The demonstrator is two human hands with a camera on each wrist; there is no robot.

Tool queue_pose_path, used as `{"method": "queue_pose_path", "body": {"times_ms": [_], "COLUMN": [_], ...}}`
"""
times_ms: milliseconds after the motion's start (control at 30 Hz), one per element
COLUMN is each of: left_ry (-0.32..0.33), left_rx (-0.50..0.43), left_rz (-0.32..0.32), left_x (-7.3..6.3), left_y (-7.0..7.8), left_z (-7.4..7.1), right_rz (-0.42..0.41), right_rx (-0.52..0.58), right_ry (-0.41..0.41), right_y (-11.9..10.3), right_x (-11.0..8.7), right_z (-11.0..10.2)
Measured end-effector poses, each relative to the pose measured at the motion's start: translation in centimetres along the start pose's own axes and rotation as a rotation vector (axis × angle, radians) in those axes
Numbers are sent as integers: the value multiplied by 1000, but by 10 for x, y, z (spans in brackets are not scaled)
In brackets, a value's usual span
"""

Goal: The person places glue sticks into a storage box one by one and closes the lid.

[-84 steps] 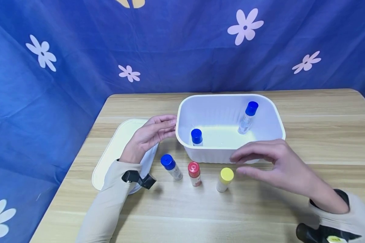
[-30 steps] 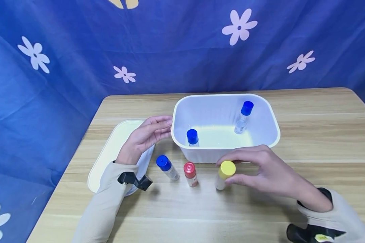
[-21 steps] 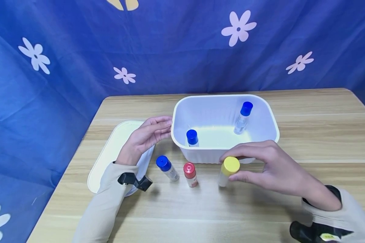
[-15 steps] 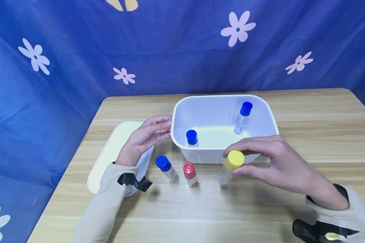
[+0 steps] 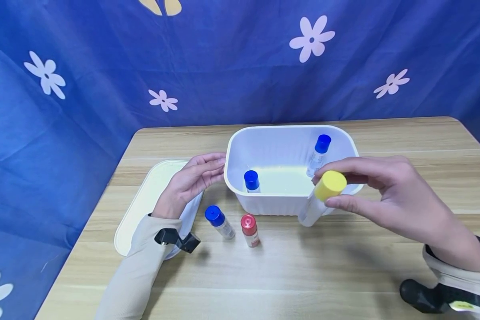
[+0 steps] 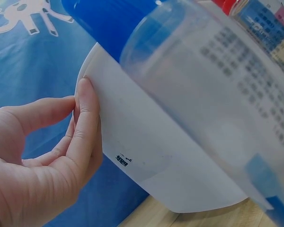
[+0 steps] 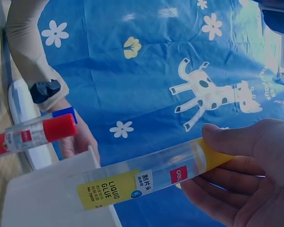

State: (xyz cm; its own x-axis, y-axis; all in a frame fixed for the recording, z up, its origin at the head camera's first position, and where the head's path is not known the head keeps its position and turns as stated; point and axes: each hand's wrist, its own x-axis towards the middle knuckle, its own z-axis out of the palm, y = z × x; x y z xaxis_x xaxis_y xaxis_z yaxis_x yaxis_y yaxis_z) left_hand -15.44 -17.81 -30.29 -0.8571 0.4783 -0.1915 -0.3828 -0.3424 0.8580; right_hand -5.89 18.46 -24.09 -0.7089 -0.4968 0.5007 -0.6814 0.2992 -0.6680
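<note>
A blue curtain printed with pale flowers hangs at the left and along the back of a wood-grain table. At the table's left lies a flat white lid, partly covered by the left forearm in a light sleeve. The left hand has its fingers loosely extended, grasping nothing, the tips touching the left side of a white bin. In front of the bin stand a blue-capped bottle and, just beside it to the right, a red-capped bottle. Inside the bin, one blue-capped bottle is near the front left, the other toward the back right. Farther right, a clear yellow-capped bottle, labelled "LIQUID GLUE", tilts above the table before the bin's front right. The right hand pinches its cap between thumb and fingers.
</note>
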Motion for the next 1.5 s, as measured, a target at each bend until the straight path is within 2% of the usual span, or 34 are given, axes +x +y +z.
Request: {"method": "queue_pose_path", "body": {"times_ms": [133, 433, 533, 633, 867, 933, 1067, 1200, 1300, 1433, 1500], "left_ry": [5, -10, -15, -10, 0, 1, 0, -7, -18, -37, -40], "left_rx": [-1, -9, -13, -22, -20, -17, -19, -22, -27, -25, -18], "left_rz": [-2, 3, 4, 1, -4, -4, -6, -1, 6, 14, 17], "left_x": [0, 2, 3, 3, 2, 2, 1, 1, 1, 1, 1], "left_y": [0, 0, 0, 0, 2, 2, 3, 2, 1, 0, -1], "left_z": [0, -1, -1, -1, 1, 1, 1, 1, 1, -1, -2], "right_rz": [0, -52, -68, -53, 114, 131, 169, 204, 199, 183, 180], "right_rx": [34, 316, 363, 338, -117, -159, -132, -50, -22, 88, 97], "right_ry": [27, 99, 115, 132, 162, 163, 181, 196, 191, 176, 165], "right_y": [-5, -7, -3, -2, -16, -16, -11, -4, 0, 5, 7], "right_x": [4, 9, 10, 11, 17, 18, 17, 16, 15, 14, 14], "right_z": [-9, -28, -34, -39, -42, -42, -43, -44, -44, -41, -38]}}
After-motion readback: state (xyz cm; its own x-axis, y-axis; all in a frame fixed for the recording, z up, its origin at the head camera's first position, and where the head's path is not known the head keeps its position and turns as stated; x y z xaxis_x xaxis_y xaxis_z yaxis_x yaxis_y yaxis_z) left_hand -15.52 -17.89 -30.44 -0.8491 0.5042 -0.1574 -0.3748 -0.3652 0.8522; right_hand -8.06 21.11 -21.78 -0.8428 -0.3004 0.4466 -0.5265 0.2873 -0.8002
